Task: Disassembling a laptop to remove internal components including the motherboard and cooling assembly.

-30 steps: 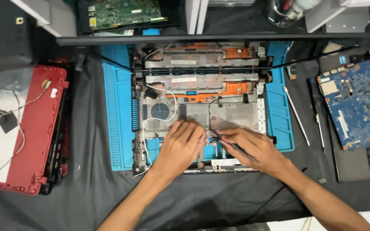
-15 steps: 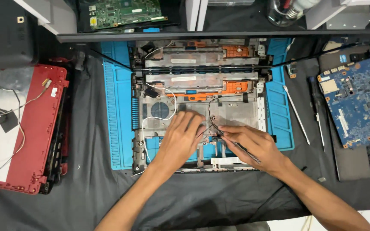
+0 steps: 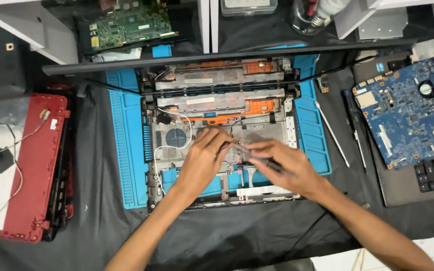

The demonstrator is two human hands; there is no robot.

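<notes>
Both forearms reach in from six o'clock. The left hand (image 3: 204, 158) rests curled on an opened laptop chassis (image 3: 222, 125) at centre; the right hand (image 3: 282, 163) grasps a dark screwdriver (image 3: 264, 161), its long axis pointing toward ten o'clock.

The scene was evenly and brightly lit from overhead, with only soft, faint shadows under the forearms on the dark counter cloth (image 3: 257, 236). The right hand (image 3: 282, 163) was smeared by motion blur; the left hand (image 3: 204, 160) stayed sharper. Straight edges bowed slightly near the frame's borders.

Black cloth-covered workbench (image 3: 257, 236), white shelving (image 3: 21, 25)
</notes>
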